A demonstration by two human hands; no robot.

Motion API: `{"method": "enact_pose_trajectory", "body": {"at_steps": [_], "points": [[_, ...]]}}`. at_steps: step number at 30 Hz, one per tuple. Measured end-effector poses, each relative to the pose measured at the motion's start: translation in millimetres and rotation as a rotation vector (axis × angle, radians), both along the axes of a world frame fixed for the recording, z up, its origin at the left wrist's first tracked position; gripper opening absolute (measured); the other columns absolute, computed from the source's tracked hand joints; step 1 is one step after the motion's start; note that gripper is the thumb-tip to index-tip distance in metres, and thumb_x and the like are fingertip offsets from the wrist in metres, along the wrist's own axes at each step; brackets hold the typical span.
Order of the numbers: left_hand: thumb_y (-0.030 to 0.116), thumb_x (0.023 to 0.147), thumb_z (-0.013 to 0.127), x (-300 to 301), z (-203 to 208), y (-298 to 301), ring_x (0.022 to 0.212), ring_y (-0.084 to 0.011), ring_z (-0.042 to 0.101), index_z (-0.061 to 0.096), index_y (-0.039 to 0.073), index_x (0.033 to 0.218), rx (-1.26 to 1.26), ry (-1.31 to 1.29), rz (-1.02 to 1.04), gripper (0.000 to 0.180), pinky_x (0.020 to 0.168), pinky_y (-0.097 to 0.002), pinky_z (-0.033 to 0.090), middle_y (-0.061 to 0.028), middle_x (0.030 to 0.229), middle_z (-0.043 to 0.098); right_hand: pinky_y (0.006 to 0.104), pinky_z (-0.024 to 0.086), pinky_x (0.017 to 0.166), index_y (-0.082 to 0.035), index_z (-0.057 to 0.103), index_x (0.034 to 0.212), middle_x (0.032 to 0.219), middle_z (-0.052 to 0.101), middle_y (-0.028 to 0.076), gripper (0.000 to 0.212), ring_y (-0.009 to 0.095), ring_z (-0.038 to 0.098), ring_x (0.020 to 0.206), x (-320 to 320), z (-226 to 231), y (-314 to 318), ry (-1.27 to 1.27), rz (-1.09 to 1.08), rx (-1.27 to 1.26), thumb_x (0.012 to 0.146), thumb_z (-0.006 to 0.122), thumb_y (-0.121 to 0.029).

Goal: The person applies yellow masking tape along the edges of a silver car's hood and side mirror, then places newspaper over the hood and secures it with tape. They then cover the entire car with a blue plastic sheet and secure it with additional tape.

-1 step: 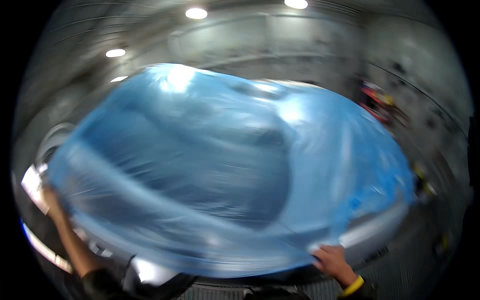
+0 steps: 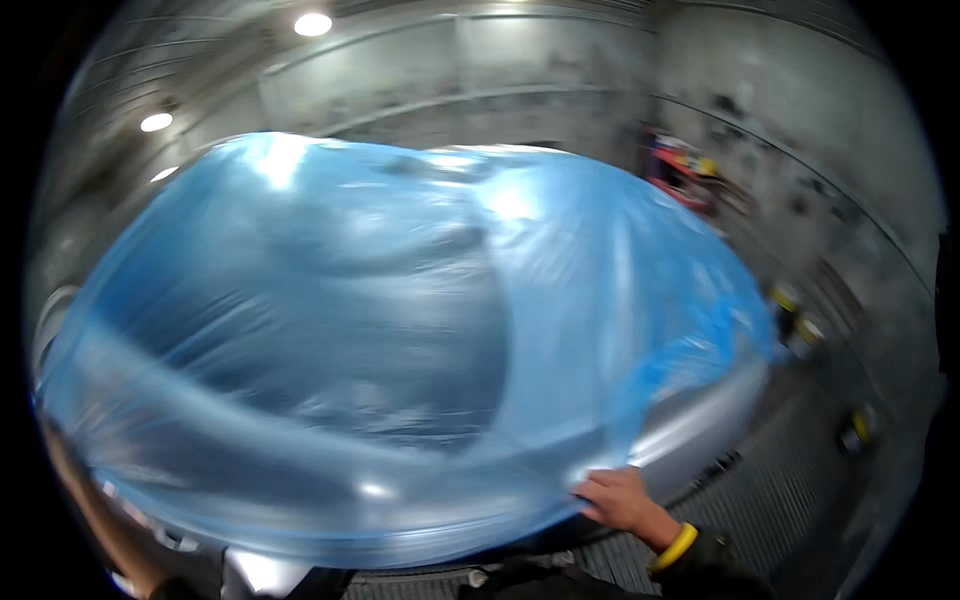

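A thin, see-through blue plastic sheet [image 2: 560, 330] lies draped over a car, its folds running down toward me. Bare silver bodywork [image 2: 715, 405] shows at the right, past the bunched edge of the sheet. My right hand [image 2: 618, 500], with a yellow band at the wrist, is closed on the sheet's near edge and pulls it taut. At the far left rim, my left hand [image 2: 55, 435] is at the sheet's left end; its fingers are too dark and blurred to read.
Behind the car's right end stands a red rack [image 2: 685, 180] with mixed items against the grey wall [image 2: 800, 110]. Black-and-yellow objects [image 2: 857, 430] sit on the floor at the right. Ribbed grating [image 2: 735, 525] covers the floor near me.
My view has turned right, so the car and sheet sit further left. My left hand has slipped toward the picture's rim; my right hand still grips the sheet's edge.
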State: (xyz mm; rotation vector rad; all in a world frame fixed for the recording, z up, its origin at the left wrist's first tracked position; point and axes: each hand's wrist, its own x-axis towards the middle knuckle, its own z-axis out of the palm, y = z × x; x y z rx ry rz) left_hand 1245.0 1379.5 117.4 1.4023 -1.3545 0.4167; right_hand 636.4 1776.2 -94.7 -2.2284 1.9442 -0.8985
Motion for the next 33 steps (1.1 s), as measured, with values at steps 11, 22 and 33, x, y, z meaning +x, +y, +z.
{"method": "enact_pose_trajectory", "body": {"at_steps": [11,22,33], "points": [[0.02,0.096,0.06,-47.7,-142.8,-38.0,0.083,-0.021,0.062,0.066,-0.001,0.105,0.566,-0.124,-0.074,0.023,0.069,-0.036,0.049,-0.0103,0.095,0.066,0.0393,0.051,0.056,-0.015,0.055,0.104,0.086,0.056,0.006,0.018,0.026,0.065,0.073,39.4,-87.6,18.4,-0.052,-0.184,0.03,0.092,0.063,-0.024],[0.011,0.092,0.063,-90.3,-159.6,-0.2,0.087,-0.0201,0.063,0.065,0.001,0.107,0.653,-0.224,0.086,0.019,0.07,-0.0343,0.05,-0.0088,0.101,0.067,0.0302,0.049,0.061,-0.001,0.071,0.091,0.075,0.069,0.007,0.022,0.012,0.059,0.064,-192.7,-130.2,144.4,-0.736,-1.103,-0.17,0.091,0.068,-0.023],[0.002,0.088,0.066,-286.1,-118.2,214.5,0.092,-0.0191,0.063,0.065,0.002,0.11,0.39,-0.393,-0.298,0.022,0.07,-0.0326,0.05,-0.0072,0.107,0.067,0.0247,0.033,0.041,-0.007,0.064,0.083,0.066,0.058,0.001,0.055,0.01,0.047,0.047,-541.4,-187.1,241.6,-1.547,-1.372,-0.273,0.083,0.071,-0.061]]}}
